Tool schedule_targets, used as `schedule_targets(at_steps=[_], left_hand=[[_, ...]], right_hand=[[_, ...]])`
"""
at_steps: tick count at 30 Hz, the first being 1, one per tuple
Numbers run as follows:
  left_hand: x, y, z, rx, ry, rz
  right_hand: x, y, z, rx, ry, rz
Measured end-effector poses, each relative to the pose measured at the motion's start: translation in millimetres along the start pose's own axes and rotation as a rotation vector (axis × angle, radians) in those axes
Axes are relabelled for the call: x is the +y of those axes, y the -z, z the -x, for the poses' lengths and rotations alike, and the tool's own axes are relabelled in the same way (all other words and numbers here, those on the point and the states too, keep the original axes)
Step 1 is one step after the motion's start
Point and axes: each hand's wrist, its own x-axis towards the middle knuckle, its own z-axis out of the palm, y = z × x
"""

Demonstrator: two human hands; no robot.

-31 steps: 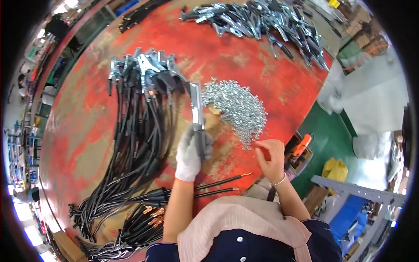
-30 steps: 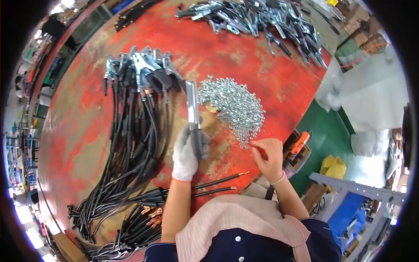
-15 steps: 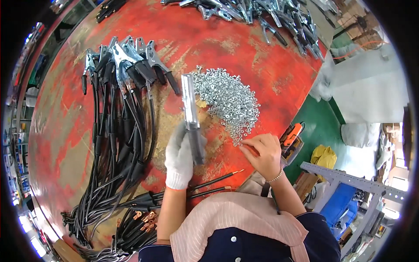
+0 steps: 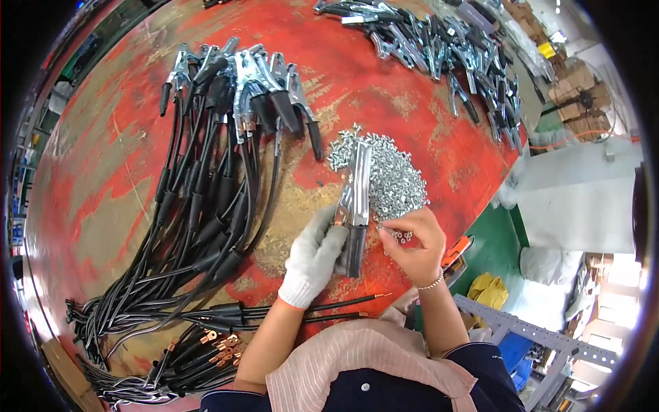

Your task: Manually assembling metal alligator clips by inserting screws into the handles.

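My left hand (image 4: 316,256), in a white knit glove, is closed round a metal spring clamp (image 4: 360,185) with black handle sleeves. The clamp stands jaws away from me, in front of the pile. A copper lug (image 4: 341,214) shows at its side, by the gloved fingers. My bare right hand (image 4: 417,242), with a beaded bracelet, has thumb and forefinger pinched together just right of the clamp. What the fingertips hold is too small to make out. A heap of small silver nuts and screws (image 4: 401,180) lies right behind both hands, partly hidden by the clamp.
Black cables with clamps fitted (image 4: 226,172) spread over the left of the worn red table (image 4: 274,27). More loose clamps (image 4: 439,51) are heaped at the far right. Cables with copper lugs (image 4: 220,350) lie near left. An orange-handled tool (image 4: 457,251) sits by the right edge.
The view has shifted, so the table things sit further right. My right hand has left the near edge of the nut heap and come close beside the clamp in my left hand.
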Motion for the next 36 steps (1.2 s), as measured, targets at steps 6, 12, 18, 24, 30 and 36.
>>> schedule_targets(at_steps=[6, 12, 18, 24, 30, 36], left_hand=[[6.6, -2.3, 2.2, -0.014, -0.014, 0.060], [12.3, -1.1, 1.4, -0.032, 0.040, 0.027], [6.3, 1.9, 1.9, -0.018, 0.000, 0.023], [5.7, 0.6, 1.8, -0.048, -0.005, 0.051], [3.4, 1.6, -1.9, -0.036, -0.043, -0.056], [10.5, 1.0, 1.0, -0.040, 0.012, -0.067]], right_hand=[[4.2, -31.1, -14.3, -0.028, 0.133, 0.036], [6.9, -44.8, -18.0, -0.068, 0.259, 0.124], [1.5, -48.1, -22.2, -0.065, 0.291, 0.114], [1.1, -43.6, -23.2, -0.063, 0.302, 0.157], [0.3, -44.5, -23.7, -0.058, 0.315, 0.157], [3.1, -48.7, -23.7, -0.008, 0.334, 0.081]])
